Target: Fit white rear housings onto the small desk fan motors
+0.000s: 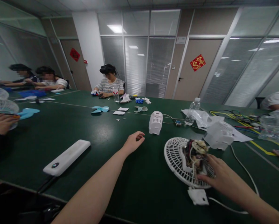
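My right hand (214, 174) rests on a white round fan grille (174, 155) lying flat on the green table (88, 124), fingers pressed around the exposed motor with its wires (196, 152) on the grille. My left hand (133, 141) stretches out over the table with fingers loosely curled and nothing in it, a short way before a white fan motor housing (155, 123). A small white switch box (198, 196) on a cord lies just below the grille.
A white power bank (67, 157) lies at the left. White fan casing (220, 135), a water bottle (192, 112), plastic bags and coloured wires sit at the right. Blue fan blades (100, 109) lie mid-table. Other people sit at the far side and left edge.
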A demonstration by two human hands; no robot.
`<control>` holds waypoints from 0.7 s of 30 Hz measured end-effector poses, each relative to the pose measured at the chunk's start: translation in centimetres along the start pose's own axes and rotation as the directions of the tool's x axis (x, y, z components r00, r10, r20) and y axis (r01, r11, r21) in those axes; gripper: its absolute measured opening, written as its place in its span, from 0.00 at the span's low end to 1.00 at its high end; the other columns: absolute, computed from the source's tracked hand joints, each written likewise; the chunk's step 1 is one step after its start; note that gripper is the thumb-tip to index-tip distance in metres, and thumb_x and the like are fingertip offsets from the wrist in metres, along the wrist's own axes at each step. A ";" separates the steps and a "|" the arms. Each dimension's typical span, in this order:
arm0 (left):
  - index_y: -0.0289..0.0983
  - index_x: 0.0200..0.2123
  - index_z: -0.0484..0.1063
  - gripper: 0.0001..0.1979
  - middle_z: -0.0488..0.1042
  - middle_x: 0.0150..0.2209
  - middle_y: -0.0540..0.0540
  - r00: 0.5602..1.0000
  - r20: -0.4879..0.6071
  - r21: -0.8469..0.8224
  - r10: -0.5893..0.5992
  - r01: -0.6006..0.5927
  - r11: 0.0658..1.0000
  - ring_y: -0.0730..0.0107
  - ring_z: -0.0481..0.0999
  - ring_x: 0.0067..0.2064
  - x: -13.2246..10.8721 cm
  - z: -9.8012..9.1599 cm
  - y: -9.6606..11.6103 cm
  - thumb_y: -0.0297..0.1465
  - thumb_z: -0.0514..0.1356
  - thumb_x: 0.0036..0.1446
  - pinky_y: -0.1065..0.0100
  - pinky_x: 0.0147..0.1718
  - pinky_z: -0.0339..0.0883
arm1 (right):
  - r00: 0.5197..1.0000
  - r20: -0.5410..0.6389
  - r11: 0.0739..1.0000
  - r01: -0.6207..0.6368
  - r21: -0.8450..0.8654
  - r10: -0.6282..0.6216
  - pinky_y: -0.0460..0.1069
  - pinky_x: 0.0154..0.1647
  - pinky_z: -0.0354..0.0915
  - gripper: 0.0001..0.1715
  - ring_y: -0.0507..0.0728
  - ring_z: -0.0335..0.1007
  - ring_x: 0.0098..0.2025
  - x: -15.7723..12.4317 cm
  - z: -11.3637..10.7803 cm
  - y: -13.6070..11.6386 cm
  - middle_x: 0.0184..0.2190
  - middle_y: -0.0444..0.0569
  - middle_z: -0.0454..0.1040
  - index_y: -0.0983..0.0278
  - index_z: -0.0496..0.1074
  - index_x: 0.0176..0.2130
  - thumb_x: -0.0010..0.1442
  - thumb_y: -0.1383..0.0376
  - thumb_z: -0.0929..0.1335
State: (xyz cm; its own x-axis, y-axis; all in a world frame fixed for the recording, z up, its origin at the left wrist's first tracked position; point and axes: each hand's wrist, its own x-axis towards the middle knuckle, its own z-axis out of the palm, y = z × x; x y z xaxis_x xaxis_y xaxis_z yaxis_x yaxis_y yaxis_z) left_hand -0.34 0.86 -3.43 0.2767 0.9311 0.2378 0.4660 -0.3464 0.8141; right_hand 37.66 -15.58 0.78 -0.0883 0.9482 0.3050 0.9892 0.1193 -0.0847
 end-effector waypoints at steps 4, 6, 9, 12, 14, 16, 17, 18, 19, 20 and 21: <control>0.44 0.52 0.68 0.19 0.68 0.55 0.45 0.994 0.069 -0.063 0.079 -0.074 0.995 0.62 0.75 0.47 -0.2 0.1 0.3 0.38 0.59 0.57 0.61 0.44 0.71 | 0.995 0.053 0.996 0.086 0.033 -0.087 0.66 0.56 0.63 0.47 0.72 0.64 0.56 2.9 1.1 -6.9 0.56 0.62 0.67 0.69 0.62 0.59 0.51 0.41 0.66; 0.44 0.55 0.66 0.22 0.64 0.58 0.44 0.986 0.107 -0.116 0.131 -0.118 0.986 0.61 0.73 0.50 -0.2 0.2 0.2 0.39 0.58 0.58 0.60 0.46 0.71 | 0.991 0.057 0.991 0.114 0.066 -0.118 0.65 0.55 0.64 0.48 0.70 0.64 0.55 4.1 1.5 -9.5 0.56 0.61 0.67 0.68 0.60 0.61 0.52 0.42 0.67; 0.44 0.56 0.65 0.23 0.65 0.58 0.43 0.971 0.128 -0.102 0.202 -0.189 0.977 0.58 0.69 0.55 0.0 0.2 -0.2 0.40 0.59 0.58 0.55 0.55 0.64 | 0.985 0.079 0.983 0.146 0.113 -0.156 0.65 0.53 0.65 0.48 0.70 0.63 0.54 5.1 1.2 -11.9 0.56 0.60 0.66 0.68 0.59 0.62 0.51 0.45 0.69; 0.44 0.55 0.67 0.22 0.67 0.56 0.44 0.970 0.106 -0.034 0.218 -0.216 0.976 0.57 0.66 0.58 0.3 0.3 -0.7 0.41 0.59 0.57 0.53 0.60 0.57 | 0.959 0.174 0.964 0.191 0.183 -0.223 0.63 0.53 0.65 0.43 0.69 0.63 0.55 6.3 -0.3 -12.2 0.57 0.59 0.65 0.67 0.60 0.61 0.51 0.54 0.69; 0.44 0.55 0.68 0.21 0.67 0.56 0.44 0.970 0.097 -0.021 0.221 -0.220 0.975 0.58 0.66 0.57 0.5 0.4 -0.9 0.41 0.58 0.58 0.54 0.60 0.58 | 0.939 0.263 0.951 0.151 0.271 -0.223 0.61 0.50 0.67 0.37 0.67 0.67 0.52 7.7 -1.2 -11.2 0.55 0.57 0.69 0.65 0.63 0.60 0.52 0.60 0.68; 0.44 0.54 0.68 0.21 0.67 0.56 0.44 0.967 0.089 -0.020 0.238 -0.237 0.971 0.58 0.67 0.57 0.6 0.5 -1.0 0.41 0.58 0.58 0.55 0.59 0.59 | 0.950 0.272 0.936 0.053 0.347 -0.154 0.59 0.47 0.69 0.29 0.64 0.72 0.47 9.9 -1.5 -9.8 0.50 0.55 0.73 0.63 0.68 0.56 0.54 0.63 0.65; 0.44 0.54 0.68 0.21 0.67 0.55 0.44 0.966 0.082 -0.020 0.246 -0.245 0.969 0.58 0.67 0.57 0.6 0.5 -1.0 0.41 0.58 0.58 0.55 0.59 0.59 | 0.967 0.233 0.928 0.010 0.373 -0.105 0.58 0.46 0.69 0.27 0.63 0.73 0.45 11.3 -1.2 -9.2 0.48 0.54 0.74 0.62 0.69 0.55 0.55 0.64 0.65; 0.43 0.54 0.68 0.21 0.67 0.55 0.43 0.965 0.075 -0.019 0.252 -0.251 0.968 0.58 0.67 0.57 0.6 0.5 -1.0 0.41 0.59 0.57 0.55 0.59 0.59 | 0.981 0.182 0.923 -0.009 0.385 -0.066 0.59 0.47 0.68 0.26 0.63 0.73 0.45 12.8 -0.8 -8.7 0.48 0.55 0.74 0.63 0.69 0.54 0.56 0.64 0.64; 0.43 0.53 0.68 0.21 0.67 0.54 0.43 0.964 0.068 -0.017 0.255 -0.255 0.967 0.58 0.67 0.56 0.6 0.5 -1.0 0.41 0.59 0.57 0.56 0.59 0.59 | 0.990 0.135 0.920 -0.013 0.391 -0.043 0.59 0.49 0.67 0.26 0.63 0.72 0.46 14.3 -0.2 -8.4 0.49 0.56 0.73 0.65 0.68 0.55 0.57 0.65 0.63; 0.43 0.53 0.69 0.21 0.67 0.54 0.43 0.964 0.064 -0.015 0.257 -0.256 0.967 0.58 0.67 0.56 0.6 0.6 -1.0 0.41 0.59 0.57 0.56 0.59 0.59 | 0.995 0.093 0.918 -0.004 0.397 -0.036 0.59 0.52 0.65 0.28 0.63 0.71 0.48 15.8 0.5 -8.3 0.51 0.57 0.71 0.66 0.65 0.57 0.57 0.66 0.63; 0.42 0.53 0.68 0.21 0.67 0.54 0.43 0.964 0.065 -0.012 0.256 -0.256 0.967 0.58 0.67 0.56 0.6 0.6 -1.1 0.41 0.59 0.57 0.56 0.59 0.59 | 0.998 0.057 0.914 0.015 0.406 -0.042 0.59 0.55 0.63 0.30 0.63 0.68 0.52 17.3 1.3 -8.3 0.54 0.58 0.68 0.66 0.62 0.59 0.58 0.65 0.63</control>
State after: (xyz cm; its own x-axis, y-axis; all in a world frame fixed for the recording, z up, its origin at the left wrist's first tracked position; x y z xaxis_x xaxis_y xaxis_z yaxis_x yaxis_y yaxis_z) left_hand -0.18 1.75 -4.44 0.4410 0.8017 0.4035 0.3692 -0.5718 0.7326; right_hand 27.76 0.19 5.46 -0.1359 0.9577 0.2536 0.8553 0.2426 -0.4579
